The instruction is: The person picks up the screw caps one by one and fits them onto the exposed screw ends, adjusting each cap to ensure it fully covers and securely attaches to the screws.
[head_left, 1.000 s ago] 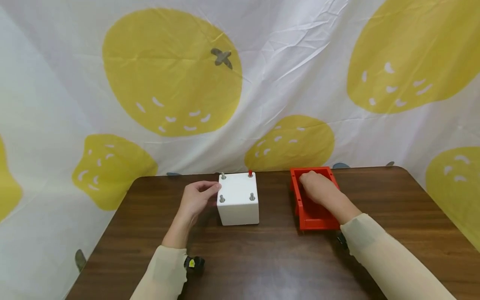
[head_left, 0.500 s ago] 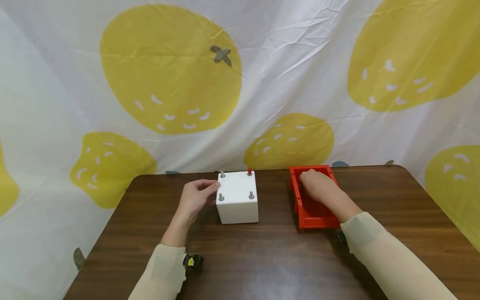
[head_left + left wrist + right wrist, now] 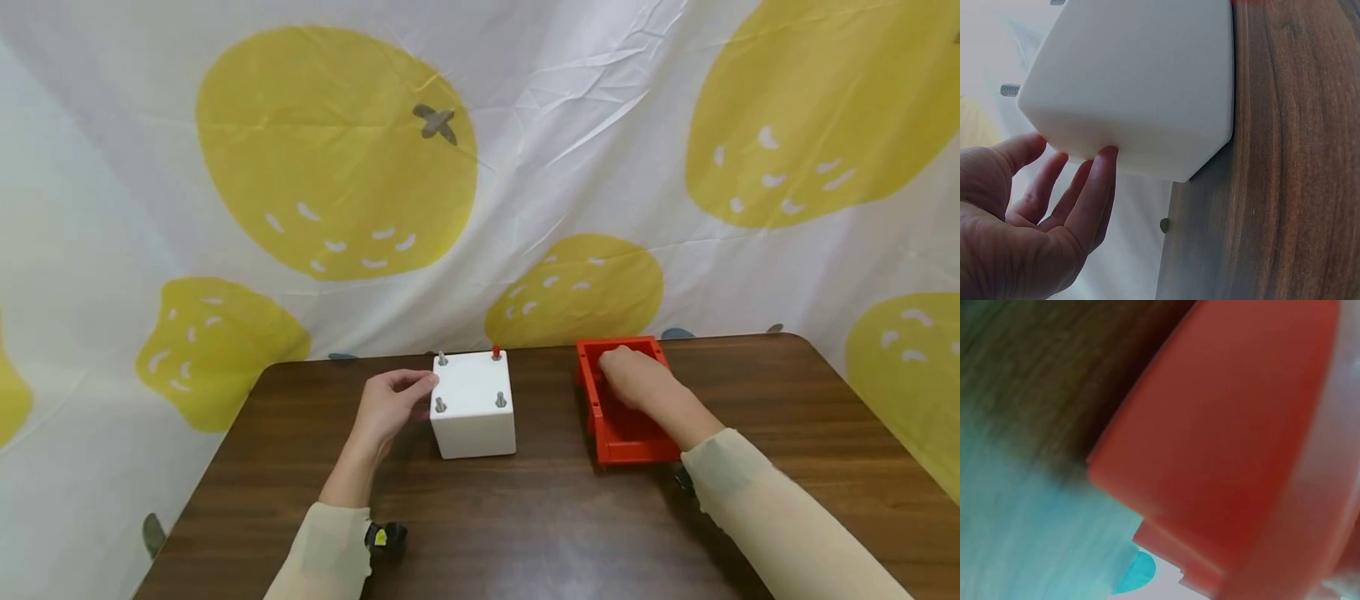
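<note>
- Fingers (image 3: 1099,181) of the left hand (image 3: 388,407) were loosely extended, their tips touching the side of the white block (image 3: 470,383), with the thumb at its top edge — a steadying touch, I judged, more than a grip.
- The right hand (image 3: 633,379) reached down into the red tray (image 3: 637,452); its fingertips were hidden, and the right wrist view was mostly blurred red wall, so I could not tell whether they held anything.
- The block stood on the wooden table (image 3: 540,533), to the left of the tray and apart from it. Of the 4 posts (image 3: 501,399) on its top, 3 were bare grey threads and 1, at the far right corner, had a red tip (image 3: 496,352).
- Little had changed over the last second: the scene sat slightly lower in the head view, cloth (image 3: 585,125) included, suggesting a head tilt; the 2 hands kept their places.
- For the work, that likely meant no progress at the block — no post had gained or lost red.
</note>
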The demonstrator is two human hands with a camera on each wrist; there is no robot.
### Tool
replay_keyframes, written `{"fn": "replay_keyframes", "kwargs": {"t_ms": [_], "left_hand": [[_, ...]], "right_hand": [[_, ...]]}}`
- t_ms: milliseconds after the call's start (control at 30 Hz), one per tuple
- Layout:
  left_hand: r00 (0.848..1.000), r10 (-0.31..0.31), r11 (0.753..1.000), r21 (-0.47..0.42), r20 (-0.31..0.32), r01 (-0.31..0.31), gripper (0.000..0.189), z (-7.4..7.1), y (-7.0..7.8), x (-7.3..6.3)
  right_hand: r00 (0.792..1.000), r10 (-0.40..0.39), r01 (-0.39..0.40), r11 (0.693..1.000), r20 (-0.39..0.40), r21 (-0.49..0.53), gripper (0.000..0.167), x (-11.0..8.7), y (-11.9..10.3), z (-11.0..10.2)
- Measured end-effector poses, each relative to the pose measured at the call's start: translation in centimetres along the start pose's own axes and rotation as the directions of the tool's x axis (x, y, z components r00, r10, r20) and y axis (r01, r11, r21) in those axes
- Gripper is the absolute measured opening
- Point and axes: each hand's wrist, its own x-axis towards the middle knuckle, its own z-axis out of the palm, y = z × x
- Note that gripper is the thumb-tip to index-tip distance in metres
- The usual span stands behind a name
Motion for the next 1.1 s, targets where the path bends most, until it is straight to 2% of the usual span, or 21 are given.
{"fn": "replay_keyframes", "kwargs": {"t_ms": [700,1100], "left_hand": [[1.000,0.012,1.000,-0.013,0.002,-0.012,0.028,-0.16,-0.20,-0.02],[1.000,0.004,1.000,-0.020,0.002,-0.004,0.029,-0.11,-0.07,-0.10]], "right_hand": [[0.999,-0.015,0.015,1.000,0.050,-0.011,0.007,-0.14,-0.35,-0.33],[0.998,-0.020,0.020,1.000,0.054,0.000,0.010,-0.40,-0.66,-0.60]]}}
